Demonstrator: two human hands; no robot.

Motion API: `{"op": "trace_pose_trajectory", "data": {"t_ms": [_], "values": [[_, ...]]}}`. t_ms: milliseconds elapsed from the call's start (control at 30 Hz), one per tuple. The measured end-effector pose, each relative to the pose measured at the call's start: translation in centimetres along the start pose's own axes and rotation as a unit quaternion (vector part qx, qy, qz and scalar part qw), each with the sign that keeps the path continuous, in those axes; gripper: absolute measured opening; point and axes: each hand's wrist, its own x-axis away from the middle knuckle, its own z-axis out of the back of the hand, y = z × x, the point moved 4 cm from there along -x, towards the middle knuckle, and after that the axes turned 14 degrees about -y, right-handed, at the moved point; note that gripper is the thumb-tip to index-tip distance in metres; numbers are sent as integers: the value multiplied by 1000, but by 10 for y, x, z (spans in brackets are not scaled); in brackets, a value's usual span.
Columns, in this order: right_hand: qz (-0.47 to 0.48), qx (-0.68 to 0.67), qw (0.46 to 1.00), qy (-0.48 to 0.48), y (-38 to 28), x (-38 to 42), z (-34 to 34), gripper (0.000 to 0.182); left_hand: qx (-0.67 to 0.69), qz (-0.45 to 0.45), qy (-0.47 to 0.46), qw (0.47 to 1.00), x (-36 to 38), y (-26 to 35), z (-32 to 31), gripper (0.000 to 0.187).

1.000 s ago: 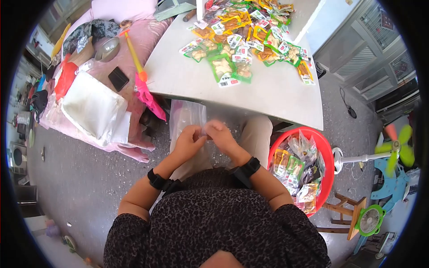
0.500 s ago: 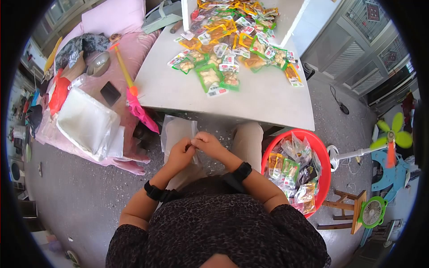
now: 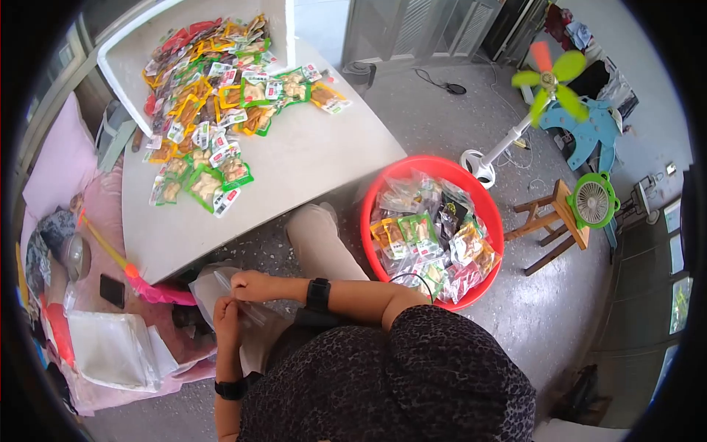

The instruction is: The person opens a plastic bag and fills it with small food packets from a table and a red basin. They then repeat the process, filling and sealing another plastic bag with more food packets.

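Note:
A clear plastic bag [image 3: 210, 286] lies across my lap, its top edge at my fingers. My right hand [image 3: 250, 286] pinches this edge with closed fingers. Just below it, my left hand [image 3: 227, 317] is closed on the same bag, and the two hands nearly touch. The exact fingertip grip is too small to make out. On the table beyond are several small food packets [image 3: 206, 184] with green or yellow edges, spilling from a white box [image 3: 120, 88] on its side.
To my right stands a red basin [image 3: 495, 221] full of filled clear bags. The white table [image 3: 294, 147] is in front. On the left, a pink-covered bed [image 3: 96, 258] holds a stack of plastic bags [image 3: 110, 350] and a phone [image 3: 112, 291]. A fan [image 3: 546, 79] stands beyond the basin.
My view has swung to the right, so the table and hands appear further left and the basin nearer the middle. Both hands stay together at the edge of the plastic bag.

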Motion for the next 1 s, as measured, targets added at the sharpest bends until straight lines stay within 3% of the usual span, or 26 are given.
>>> {"op": "trace_pose_trajectory", "data": {"t_ms": [367,467,567,767,867,1000], "values": [[31,-10,999,38,-10,7,0,8,-82,-58,41,994,-2,-7,13,4],[5,-51,999,9,8,-4,-8,6,-264,-99,95,955,0,2,2,8],[26,-56,998,21,10,-4,-9,6,-346,-90,104,928,5,22,-7,12],[58,-48,996,45,8,-2,-4,5,-189,-114,54,974,0,1,7,11],[41,-34,998,37,-6,7,1,6,-177,-97,44,978,0,1,10,10],[45,-53,997,24,20,0,0,6,-280,-82,94,952,5,18,9,18]]}}
